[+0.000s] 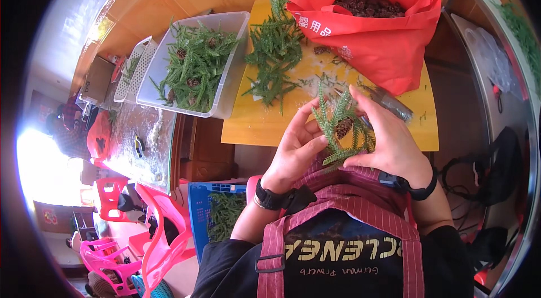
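Note:
Between my two hands, over the table's front edge, is a green artificial pine sprig with a brown pine cone (343,128) set among its branches. My left hand (298,143) has its thumb and fingers curled on the left side of the pine sprig (332,112). On the other side, my right hand (394,143) grips the sprig with thumb and fingers bent round it; some fingertips are hidden behind the needles. Beyond them, a heap of loose green sprigs (273,44) lies on the yellow table (253,123). A red bag (383,44) full of pine cones (369,5) stands behind my right hand.
Left of the table is a clear plastic box (225,92) of sprigs with cones. A blue crate (197,213) of greenery stands lower left. Pliers (138,146) lie on a side table near pink chairs (163,225). A person (70,123) is far left.

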Demonstrator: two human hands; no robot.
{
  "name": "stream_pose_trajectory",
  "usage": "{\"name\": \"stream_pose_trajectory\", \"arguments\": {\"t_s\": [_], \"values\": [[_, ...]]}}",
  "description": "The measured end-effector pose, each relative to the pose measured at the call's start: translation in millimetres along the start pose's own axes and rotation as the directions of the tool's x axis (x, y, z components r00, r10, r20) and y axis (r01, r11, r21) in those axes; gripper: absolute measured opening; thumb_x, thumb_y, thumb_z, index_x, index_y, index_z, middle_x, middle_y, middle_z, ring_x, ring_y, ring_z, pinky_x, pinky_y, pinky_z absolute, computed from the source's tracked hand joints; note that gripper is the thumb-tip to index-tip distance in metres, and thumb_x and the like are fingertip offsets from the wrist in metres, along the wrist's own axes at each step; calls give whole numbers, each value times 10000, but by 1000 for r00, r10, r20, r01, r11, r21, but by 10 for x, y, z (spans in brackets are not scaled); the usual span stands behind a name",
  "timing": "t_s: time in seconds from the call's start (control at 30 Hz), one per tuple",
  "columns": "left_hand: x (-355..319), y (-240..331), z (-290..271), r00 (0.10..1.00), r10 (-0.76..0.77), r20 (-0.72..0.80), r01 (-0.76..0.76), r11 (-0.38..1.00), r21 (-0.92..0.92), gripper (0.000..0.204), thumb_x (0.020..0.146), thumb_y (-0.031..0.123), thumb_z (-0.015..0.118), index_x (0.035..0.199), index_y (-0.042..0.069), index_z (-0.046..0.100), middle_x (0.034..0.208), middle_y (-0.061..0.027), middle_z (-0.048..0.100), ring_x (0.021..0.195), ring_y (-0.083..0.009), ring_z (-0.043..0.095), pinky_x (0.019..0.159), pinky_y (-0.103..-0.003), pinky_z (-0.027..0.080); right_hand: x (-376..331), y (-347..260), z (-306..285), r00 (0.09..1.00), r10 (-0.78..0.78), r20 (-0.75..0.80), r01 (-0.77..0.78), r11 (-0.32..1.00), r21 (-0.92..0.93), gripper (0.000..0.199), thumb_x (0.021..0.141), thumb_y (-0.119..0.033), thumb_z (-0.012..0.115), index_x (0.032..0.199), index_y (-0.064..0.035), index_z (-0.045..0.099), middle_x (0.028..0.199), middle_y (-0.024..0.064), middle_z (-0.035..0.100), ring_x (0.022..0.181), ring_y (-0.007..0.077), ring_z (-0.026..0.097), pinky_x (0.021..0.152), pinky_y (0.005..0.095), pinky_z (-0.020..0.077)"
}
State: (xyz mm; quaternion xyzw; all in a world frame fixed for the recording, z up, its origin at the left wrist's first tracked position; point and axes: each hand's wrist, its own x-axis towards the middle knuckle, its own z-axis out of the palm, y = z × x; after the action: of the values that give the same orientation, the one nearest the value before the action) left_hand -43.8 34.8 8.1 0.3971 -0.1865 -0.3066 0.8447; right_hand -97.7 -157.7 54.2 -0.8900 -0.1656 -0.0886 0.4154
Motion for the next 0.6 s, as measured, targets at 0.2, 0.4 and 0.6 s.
{"name": "stream_pose_trajectory", "arguments": {"t_s": [0.2,0.4,0.6], "values": [[-4,40,117,994,-5,-109,3,1000,-12,749,810,53,601,1417,105,164,941,-91,563,784,-142,552,722,-264,457,-10,-41,29,994,98,-55,-89,984,153,1044,503,-191,835,1368,-50,267,1213,157,491,1066,336,506,912,390,406],[120,37,-8,995,6,-103,-6,1000,-4,751,811,50,596,1417,108,157,943,-82,549,767,-139,544,700,-264,470,162,3,12,985,-153,-77,151,988,-31,1067,494,-136,836,1382,-56,249,1209,150,483,1063,322,488,915,392,406],[273,12,-168,998,24,-52,-28,997,-75,710,854,-16,522,1423,115,118,1016,-85,558,880,-178,565,786,-330,475,290,124,20,990,-60,-129,74,991,111,1023,539,-159,835,1377,-39,261,1196,141,477,1030,277,525,877,355,424]]}}
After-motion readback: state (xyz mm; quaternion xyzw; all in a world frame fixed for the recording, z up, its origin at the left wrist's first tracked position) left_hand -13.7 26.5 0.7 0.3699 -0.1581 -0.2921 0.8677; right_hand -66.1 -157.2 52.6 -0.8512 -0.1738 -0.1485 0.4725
